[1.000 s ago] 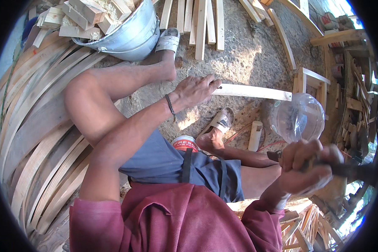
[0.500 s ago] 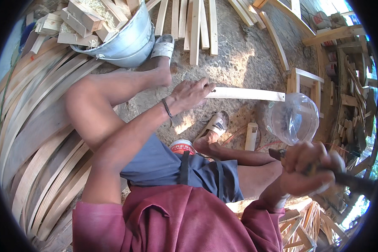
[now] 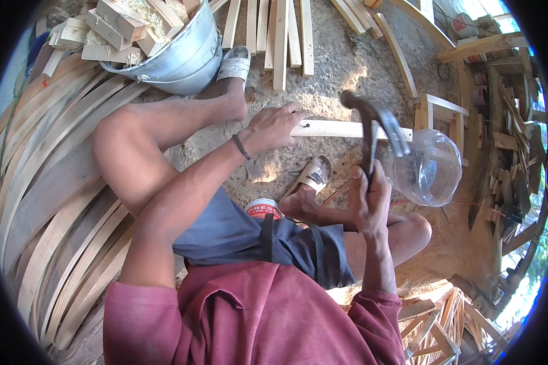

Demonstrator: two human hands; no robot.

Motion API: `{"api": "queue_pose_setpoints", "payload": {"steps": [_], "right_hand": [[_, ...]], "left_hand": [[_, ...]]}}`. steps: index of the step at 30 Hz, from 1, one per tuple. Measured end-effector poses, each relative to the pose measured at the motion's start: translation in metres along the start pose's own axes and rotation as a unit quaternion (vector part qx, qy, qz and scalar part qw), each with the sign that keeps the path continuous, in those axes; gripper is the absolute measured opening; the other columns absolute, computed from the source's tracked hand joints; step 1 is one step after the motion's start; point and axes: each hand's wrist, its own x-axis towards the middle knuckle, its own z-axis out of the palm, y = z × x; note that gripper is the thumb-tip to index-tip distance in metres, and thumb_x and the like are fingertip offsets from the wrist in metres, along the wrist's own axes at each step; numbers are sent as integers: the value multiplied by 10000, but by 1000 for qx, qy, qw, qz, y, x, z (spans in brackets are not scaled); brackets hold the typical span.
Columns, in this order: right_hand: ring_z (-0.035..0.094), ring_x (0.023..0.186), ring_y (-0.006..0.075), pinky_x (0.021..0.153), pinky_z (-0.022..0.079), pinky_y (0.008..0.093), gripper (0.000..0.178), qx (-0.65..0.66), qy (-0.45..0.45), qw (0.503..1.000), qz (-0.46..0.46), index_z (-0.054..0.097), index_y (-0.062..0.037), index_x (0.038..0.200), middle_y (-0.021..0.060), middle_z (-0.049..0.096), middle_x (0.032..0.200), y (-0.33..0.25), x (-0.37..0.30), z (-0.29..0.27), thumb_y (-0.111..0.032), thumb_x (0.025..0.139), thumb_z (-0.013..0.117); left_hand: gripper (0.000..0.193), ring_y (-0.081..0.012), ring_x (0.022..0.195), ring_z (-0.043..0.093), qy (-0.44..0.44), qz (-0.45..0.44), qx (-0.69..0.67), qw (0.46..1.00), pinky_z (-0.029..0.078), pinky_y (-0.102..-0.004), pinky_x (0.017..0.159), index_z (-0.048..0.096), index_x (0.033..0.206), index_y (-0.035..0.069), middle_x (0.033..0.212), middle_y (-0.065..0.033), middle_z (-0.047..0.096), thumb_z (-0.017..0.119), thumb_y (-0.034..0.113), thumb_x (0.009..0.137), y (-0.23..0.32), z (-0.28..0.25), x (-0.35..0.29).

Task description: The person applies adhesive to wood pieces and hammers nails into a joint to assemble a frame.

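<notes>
A pale wooden slat (image 3: 335,128) runs from left to right in front of me, with a dark nail or nail hole near each end. My left hand (image 3: 275,126) is closed round its left end, the fingers just beside the left dark spot. With my right hand (image 3: 371,198) I grip a claw hammer (image 3: 374,112) by its dark handle. The hammer's head is raised and covers part of the slat's right half in this view. Beyond the slat's right end stands a clear plastic jug (image 3: 429,167), cut or rounded in shape.
A metal basin (image 3: 186,67) full of wood blocks and shavings stands at upper left. Curved planks (image 3: 55,176) lie stacked along the left. Several pale strips (image 3: 280,42) lie on the ground ahead. A red-and-white tub (image 3: 263,208) sits between my legs. Scrap wood (image 3: 444,328) fills the lower right.
My right hand has swung the hammer from the far right inward, over the slat. The left hand has slid slightly left, and more of the slat's left end shows.
</notes>
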Motion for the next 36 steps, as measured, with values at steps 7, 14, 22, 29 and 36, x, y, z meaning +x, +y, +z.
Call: {"api": "queue_pose_setpoints", "payload": {"steps": [7,14,22,29,36], "right_hand": [[656,658,460,576,471,470,194,-103,-91,990,43,571,35,1010,262,617,685,20,0,18,-156,1013,605],[662,722,246,660,520,353,196,-61,45,993,-94,632,18,1014,153,669,814,-37,-5,-17,-172,1029,585],[550,557,177,470,423,299,238,97,-33,972,-211,633,-59,994,83,580,696,7,0,-7,-278,1048,559],[587,546,211,517,446,370,219,-59,-9,998,-29,590,40,1006,154,594,655,-9,2,0,-176,1031,567],[438,480,127,410,397,259,357,290,102,866,-394,504,-69,1145,65,516,681,-60,0,-31,-417,1081,455]], "left_hand": [[468,-334,1001,687,2,26,26,999,591,-435,853,636,1175,22,1179,-121,600,774,216,771,10,2,8],[467,-344,983,703,-8,11,47,999,608,-436,839,594,1169,-10,1184,-153,639,766,148,765,9,6,9],[404,-333,933,728,-29,2,40,999,605,-458,774,630,1155,46,1023,-143,713,753,127,778,4,10,12],[349,-250,823,734,97,82,28,992,629,-404,708,623,1131,24,937,-131,738,706,56,793,-2,18,6],[382,-341,865,742,-34,-24,17,999,607,-486,757,629,1177,85,942,-145,740,699,90,801,5,5,9]]}}
